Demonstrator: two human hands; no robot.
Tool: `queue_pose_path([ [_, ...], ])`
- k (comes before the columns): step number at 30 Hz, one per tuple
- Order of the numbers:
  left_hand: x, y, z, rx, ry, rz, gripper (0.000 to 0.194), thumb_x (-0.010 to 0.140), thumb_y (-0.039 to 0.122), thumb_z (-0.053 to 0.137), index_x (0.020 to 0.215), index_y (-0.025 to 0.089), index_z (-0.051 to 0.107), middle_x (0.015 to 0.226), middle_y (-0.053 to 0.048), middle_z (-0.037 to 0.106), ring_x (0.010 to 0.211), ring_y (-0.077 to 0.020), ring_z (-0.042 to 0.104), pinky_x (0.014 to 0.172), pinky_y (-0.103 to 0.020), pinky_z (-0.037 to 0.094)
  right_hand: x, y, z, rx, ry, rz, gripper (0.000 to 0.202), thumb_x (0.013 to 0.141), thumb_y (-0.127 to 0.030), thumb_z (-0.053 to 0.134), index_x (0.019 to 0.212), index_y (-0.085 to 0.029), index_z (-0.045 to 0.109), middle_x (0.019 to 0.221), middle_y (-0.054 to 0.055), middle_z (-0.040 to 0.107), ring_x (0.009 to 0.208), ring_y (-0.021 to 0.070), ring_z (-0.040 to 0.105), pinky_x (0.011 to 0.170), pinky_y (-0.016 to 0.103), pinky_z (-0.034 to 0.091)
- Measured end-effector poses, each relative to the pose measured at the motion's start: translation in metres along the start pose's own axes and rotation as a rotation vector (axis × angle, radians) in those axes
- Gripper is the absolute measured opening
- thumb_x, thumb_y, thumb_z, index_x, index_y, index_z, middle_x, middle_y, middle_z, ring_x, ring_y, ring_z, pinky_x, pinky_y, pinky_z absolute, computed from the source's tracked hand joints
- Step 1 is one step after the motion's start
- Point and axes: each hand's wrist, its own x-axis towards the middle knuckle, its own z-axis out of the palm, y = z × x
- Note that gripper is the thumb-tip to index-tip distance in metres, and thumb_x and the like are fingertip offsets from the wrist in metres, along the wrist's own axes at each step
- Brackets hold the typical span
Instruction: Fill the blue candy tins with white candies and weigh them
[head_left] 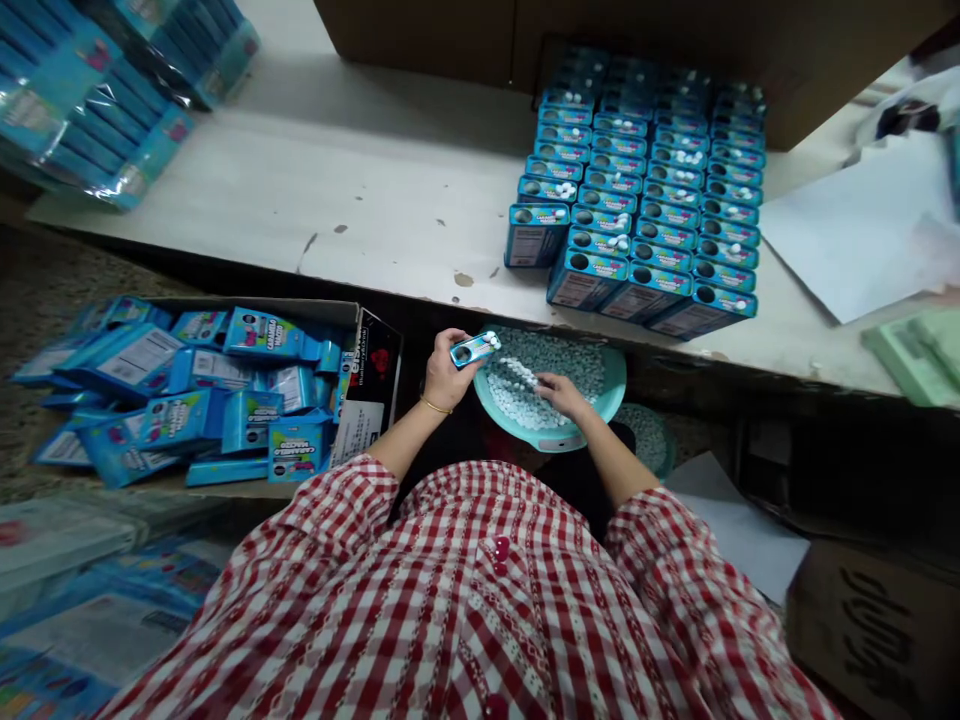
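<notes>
My left hand (448, 372) grips a small blue candy box (474, 349) by its sides, tilted over the left rim of a mint-green basin (551, 440). A few white candies lie at the right end of the box's top. Small white pellet candies (574, 365) fill much of the basin. Above them my right hand (561, 393) is closed on a small scoop (521, 374), heaped with white candies and pointing toward the box. The scoop's handle is mostly hidden by the fingers.
Rows of upright blue boxes (637, 200) stand on the white table (360, 170), some with candies on top. At left, a cardboard carton (300, 308) holds jumbled blue boxes. Wrapped packs (90, 110) lie upper left. A second basin (651, 440) and papers (862, 230) are at right.
</notes>
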Motion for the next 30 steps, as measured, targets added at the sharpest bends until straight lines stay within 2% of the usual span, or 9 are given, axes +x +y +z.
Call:
queue_pose_path([
  [4,-0.002,-0.001,0.014,0.011,-0.049,0.005,0.045,0.066,0.017,0.068,0.102,0.02,0.042,0.097,-0.003,0.061,0.09,-0.0171,0.061,0.08,-0.03,0.049,-0.035,-0.021,-0.043,-0.012,-0.038,-0.037,0.043,0.075,-0.033,0.053,0.111,-0.011,0.061,0.071,0.001,0.063,0.062,0.0128,0.054,0.061,0.025,0.043],
  [7,-0.005,0.001,0.032,0.021,-0.135,0.02,0.046,0.065,0.012,0.065,0.104,0.02,0.042,0.099,-0.004,0.061,0.092,-0.0177,0.061,0.082,-0.031,0.048,-0.058,-0.053,-0.068,-0.145,-0.038,-0.123,0.041,0.078,-0.036,0.052,0.111,-0.014,0.063,0.091,0.005,0.068,0.081,0.0181,0.06,0.073,0.028,0.045],
  [9,-0.007,0.003,0.043,0.03,-0.192,0.031,0.047,0.065,0.01,0.063,0.105,0.02,0.041,0.1,-0.005,0.06,0.094,-0.0186,0.06,0.083,-0.031,0.048,-0.068,-0.08,-0.076,-0.337,-0.034,-0.139,0.038,0.08,-0.034,0.052,0.111,-0.017,0.064,0.105,0.007,0.067,0.095,0.0214,0.06,0.082,0.03,0.044],
  [14,-0.012,0.01,0.06,0.059,-0.275,0.054,0.049,0.064,0.007,0.062,0.107,0.018,0.041,0.103,-0.007,0.059,0.098,-0.0207,0.058,0.086,-0.034,0.047,-0.077,-0.149,-0.068,-0.934,-0.063,0.028,0.036,0.084,-0.034,0.045,0.113,-0.024,0.064,0.108,0.012,0.067,0.099,0.0289,0.061,0.081,0.038,0.045],
  [19,-0.014,0.008,0.063,0.078,-0.282,0.05,0.049,0.064,0.007,0.063,0.107,0.018,0.041,0.102,-0.008,0.059,0.099,-0.0213,0.058,0.087,-0.035,0.047,-0.083,-0.186,-0.054,-1.16,-0.113,0.022,0.034,0.084,-0.022,0.039,0.103,-0.014,0.066,0.099,0.018,0.067,0.089,0.0276,0.064,0.073,0.035,0.048],
  [21,-0.013,0.005,0.061,0.068,-0.27,0.067,0.049,0.064,0.008,0.062,0.107,0.019,0.041,0.102,-0.007,0.059,0.098,-0.0209,0.058,0.087,-0.035,0.047,-0.087,-0.182,-0.06,-1.163,-0.088,0.005,0.033,0.085,-0.022,0.039,0.104,-0.015,0.065,0.099,0.016,0.067,0.089,0.0271,0.064,0.073,0.034,0.047],
  [23,-0.013,0.003,0.057,0.047,-0.242,0.091,0.048,0.066,0.009,0.062,0.107,0.019,0.041,0.102,-0.007,0.059,0.097,-0.0202,0.058,0.086,-0.034,0.047,-0.088,-0.164,-0.069,-1.128,-0.051,0.025,0.034,0.086,-0.028,0.039,0.11,-0.02,0.062,0.102,0.014,0.067,0.091,0.0271,0.064,0.074,0.035,0.047],
  [27,-0.013,-0.002,0.043,0.016,-0.201,0.119,0.046,0.067,0.012,0.063,0.107,0.02,0.041,0.101,-0.005,0.059,0.097,-0.0193,0.059,0.085,-0.033,0.047,-0.072,-0.097,-0.082,-1.016,-0.056,0.188,0.036,0.089,-0.038,0.037,0.118,-0.026,0.056,0.107,0.011,0.065,0.098,0.0263,0.062,0.075,0.035,0.046],
  [30,-0.012,-0.004,0.028,0.007,-0.175,0.1,0.046,0.067,0.013,0.064,0.107,0.021,0.041,0.102,-0.005,0.06,0.096,-0.0189,0.059,0.084,-0.033,0.048,-0.05,-0.053,-0.074,-0.997,-0.095,0.331,0.037,0.09,-0.034,0.037,0.119,-0.023,0.056,0.11,0.014,0.064,0.099,0.0255,0.061,0.077,0.034,0.046],
])
